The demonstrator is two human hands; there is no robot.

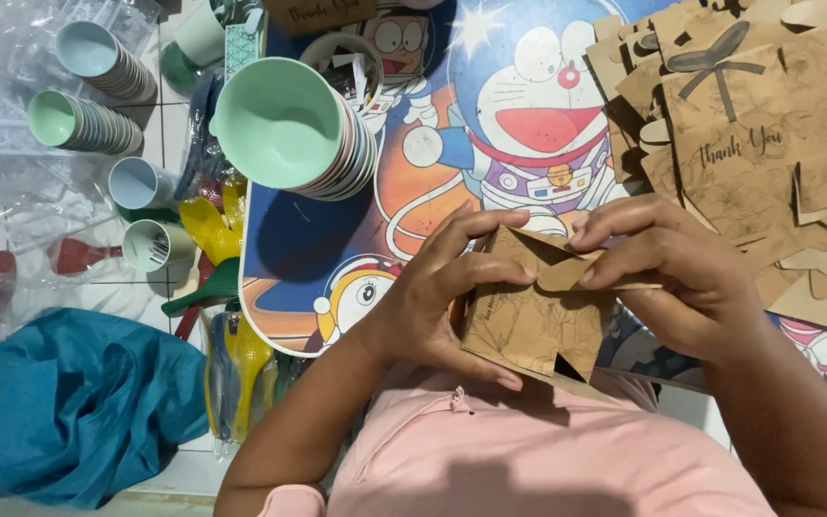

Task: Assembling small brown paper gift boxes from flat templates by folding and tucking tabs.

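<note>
Two hands on brown paper box (533, 321), frame ctr | L hand (433, 302) gripped side, R hand (677, 278) pinched top flap | light, creasable card; best held by edges

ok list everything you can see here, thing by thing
paper box: one, brown, part-folded, held in both hands
flat paper boxes: a pile, brown, top right
bowls: one stack, mint green on top, on the table
cups: several stacks lying on their sides, pale blue and green, top left
table: one, cartoon print, blue and orange, centre
cloth: one, teal, bottom left
plastic wrap: clear, left
spoons: a bundle, yellow and green, left of the table
left hand: on the box's left side
right hand: pinching the top flap
</note>
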